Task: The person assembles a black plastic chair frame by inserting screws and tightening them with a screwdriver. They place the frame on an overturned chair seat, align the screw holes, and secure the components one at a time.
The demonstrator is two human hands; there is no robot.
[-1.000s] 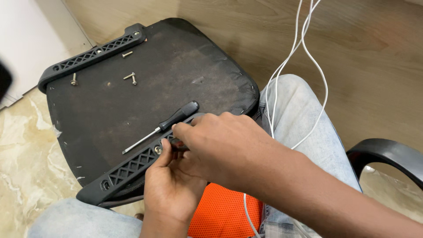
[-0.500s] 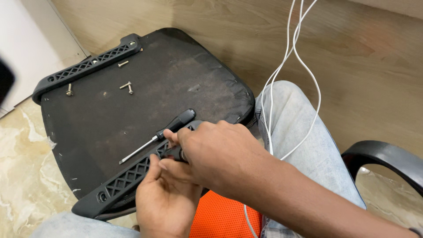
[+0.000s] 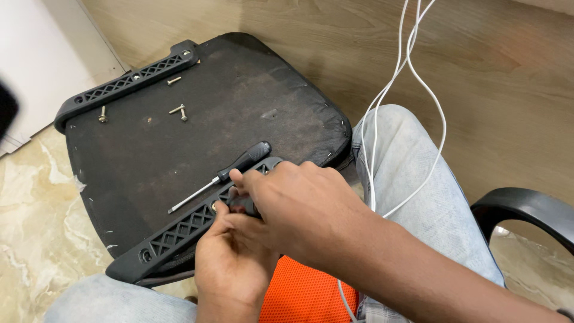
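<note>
Left hand (image 3: 230, 272): fingers pinch the near black bracket (image 3: 179, 230), as a second ago.
Right hand (image 3: 299, 206): now shifted down over the bracket's end, fingers curled; their hold is hidden.
Screwdriver (image 3: 224, 175): lies unmoved mid seat pan (image 3: 149, 155).
Loose screws (image 3: 178, 110): near the far edge.

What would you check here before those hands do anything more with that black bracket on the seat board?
1. Both hands on the near bracket: left hand and right hand meet at its middle: ok.
2. Screwdriver within reach: lies loose on the seat board beside the hands: ok.
3. Loose screws accounted for: a few lie near the far bracket: ok.
4. Fastener under the fingers: hidden: cannot tell.
5. White cables clear of the work: draped over the knee beside the right hand: not ok.
</note>
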